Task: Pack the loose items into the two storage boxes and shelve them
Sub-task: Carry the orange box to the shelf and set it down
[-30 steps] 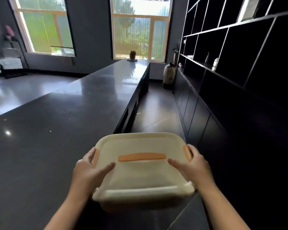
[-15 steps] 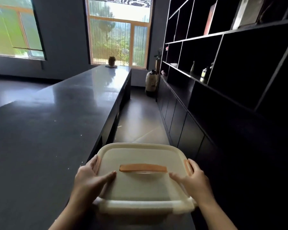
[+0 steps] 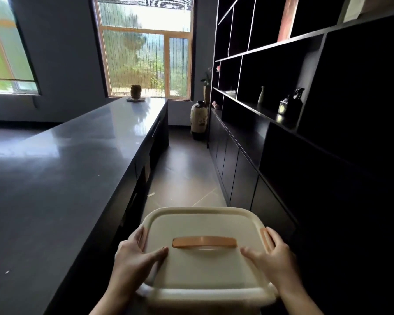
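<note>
A cream storage box (image 3: 205,267) with a closed lid, an orange top handle (image 3: 204,242) and orange side latches is held in the air over the aisle floor. My left hand (image 3: 135,258) grips its left side with the thumb lying on the lid. My right hand (image 3: 271,255) grips its right side the same way. The box's body below the lid is mostly hidden. The dark shelving unit (image 3: 282,45) rises along the right, its nearest compartments in deep shadow.
A long dark counter (image 3: 62,178) runs along the left, with a small brown jar (image 3: 136,91) at its far end. A tall vase (image 3: 198,120) stands on the floor at the aisle's far end. Small bottles (image 3: 290,105) sit on a shelf.
The box, held in both hands, has moved off the counter's corner to the right and now hangs over the aisle. The view has swung right, towards the shelving.
</note>
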`<control>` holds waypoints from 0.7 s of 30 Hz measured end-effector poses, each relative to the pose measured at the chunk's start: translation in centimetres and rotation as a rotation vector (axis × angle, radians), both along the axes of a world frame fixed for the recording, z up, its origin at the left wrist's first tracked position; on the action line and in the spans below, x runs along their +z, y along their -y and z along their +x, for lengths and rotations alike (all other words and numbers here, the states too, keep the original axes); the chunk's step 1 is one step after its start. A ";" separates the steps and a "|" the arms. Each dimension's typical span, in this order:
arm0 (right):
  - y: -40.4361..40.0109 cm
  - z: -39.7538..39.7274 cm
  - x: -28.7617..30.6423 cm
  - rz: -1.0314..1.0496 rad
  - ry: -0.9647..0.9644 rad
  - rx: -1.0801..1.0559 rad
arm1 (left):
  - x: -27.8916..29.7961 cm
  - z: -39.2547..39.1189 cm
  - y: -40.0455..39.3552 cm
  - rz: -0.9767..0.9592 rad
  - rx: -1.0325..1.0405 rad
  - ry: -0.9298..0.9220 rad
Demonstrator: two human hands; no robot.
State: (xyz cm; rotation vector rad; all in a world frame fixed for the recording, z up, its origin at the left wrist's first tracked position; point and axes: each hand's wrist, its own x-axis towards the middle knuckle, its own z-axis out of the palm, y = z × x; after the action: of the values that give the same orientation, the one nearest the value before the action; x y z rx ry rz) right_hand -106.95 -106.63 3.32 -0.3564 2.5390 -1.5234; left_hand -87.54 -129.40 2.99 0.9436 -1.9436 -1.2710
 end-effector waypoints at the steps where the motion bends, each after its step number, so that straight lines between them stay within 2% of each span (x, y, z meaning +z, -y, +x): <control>1: 1.1 -1.9 0.1 -0.005 0.005 0.002 | 0.0 -2.0 1.1 0.020 0.002 0.011; 11: 15.6 -18.8 -0.1 -0.028 0.018 0.061 | -0.4 -18.3 15.3 0.019 0.057 0.001; 21: 33.4 -33.3 -0.7 -0.075 0.064 -0.067 | 0.6 -35.1 34.5 0.037 -0.034 0.049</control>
State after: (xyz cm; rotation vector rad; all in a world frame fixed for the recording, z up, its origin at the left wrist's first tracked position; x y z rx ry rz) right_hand -140.29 -140.04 2.57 -0.2304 2.4732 -1.6299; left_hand -122.68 -163.94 3.60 0.9716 -1.9877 -1.3186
